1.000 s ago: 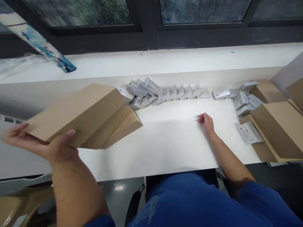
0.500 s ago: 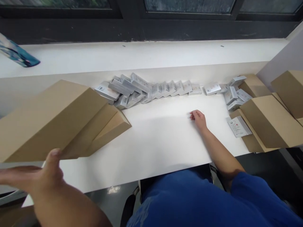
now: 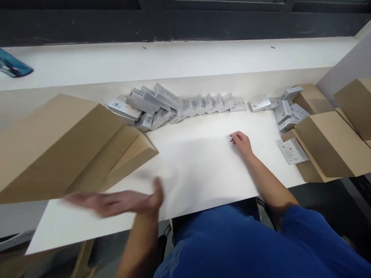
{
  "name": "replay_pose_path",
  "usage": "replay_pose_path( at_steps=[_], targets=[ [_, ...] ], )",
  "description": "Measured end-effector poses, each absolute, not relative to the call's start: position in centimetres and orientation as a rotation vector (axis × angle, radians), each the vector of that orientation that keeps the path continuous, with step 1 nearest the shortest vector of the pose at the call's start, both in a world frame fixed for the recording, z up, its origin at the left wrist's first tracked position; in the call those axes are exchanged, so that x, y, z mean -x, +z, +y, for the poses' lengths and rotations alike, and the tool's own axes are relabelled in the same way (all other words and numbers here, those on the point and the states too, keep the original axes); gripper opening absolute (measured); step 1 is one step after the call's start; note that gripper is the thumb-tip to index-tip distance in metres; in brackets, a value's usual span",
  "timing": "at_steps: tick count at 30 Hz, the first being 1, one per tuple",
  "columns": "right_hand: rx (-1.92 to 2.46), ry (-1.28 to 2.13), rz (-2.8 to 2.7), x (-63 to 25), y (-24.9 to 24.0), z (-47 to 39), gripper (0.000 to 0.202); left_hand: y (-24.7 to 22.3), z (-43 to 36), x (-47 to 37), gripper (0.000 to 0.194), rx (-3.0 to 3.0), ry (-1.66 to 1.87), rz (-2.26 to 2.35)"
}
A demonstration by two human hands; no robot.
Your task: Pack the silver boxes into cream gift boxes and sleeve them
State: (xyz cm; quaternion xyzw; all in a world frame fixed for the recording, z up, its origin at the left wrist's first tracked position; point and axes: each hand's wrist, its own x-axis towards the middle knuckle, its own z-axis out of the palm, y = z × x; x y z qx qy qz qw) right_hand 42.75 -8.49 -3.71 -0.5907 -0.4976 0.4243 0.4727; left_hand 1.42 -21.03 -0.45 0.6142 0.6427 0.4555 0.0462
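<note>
My left hand (image 3: 121, 200), blurred by motion, is over the front left part of the white table (image 3: 199, 166), thumb raised and fingers stretched to the left, holding nothing. Its fingertips are near the lower edge of a large cardboard box (image 3: 66, 143). My right hand (image 3: 241, 143) rests on the table with its fingers curled together; whether something small is in them is hidden. Behind the hands, several silver-white small boxes (image 3: 203, 105) lean in a row along the wall.
More small boxes (image 3: 284, 112) are heaped at the right, beside open cardboard boxes (image 3: 330, 143). One small box (image 3: 292, 151) lies against a cardboard flap. A blue patterned object (image 3: 14, 65) stands on the ledge at the far left.
My left hand has moved right, away from the large cardboard box's lower edge, over the table. My right hand stays nearly in place. The view has shifted slightly.
</note>
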Motion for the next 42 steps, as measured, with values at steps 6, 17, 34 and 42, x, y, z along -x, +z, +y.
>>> replay_pose_path(
  at_steps=[6,17,34,42],
  targets=[
    [1.456,1.033,-1.235,-42.7,-3.7,-8.5,0.034,-6.9,-21.2,-12.0,0.107,-2.427,0.916,1.565],
    [1.484,1.044,-1.241,-42.3,-3.7,-8.7,0.031,-7.2,-10.5,-14.6,0.109,-2.116,0.574,1.855],
    [1.485,1.005,-1.257,-42.3,-4.0,-8.4,0.03,-4.7,1.2,-16.2,0.12,-1.8,0.813,2.157],
    [1.471,1.009,-1.235,-42.4,-3.8,-8.2,0.03,-4.0,2.4,-15.7,0.115,-1.691,0.857,2.21]
  ],
)
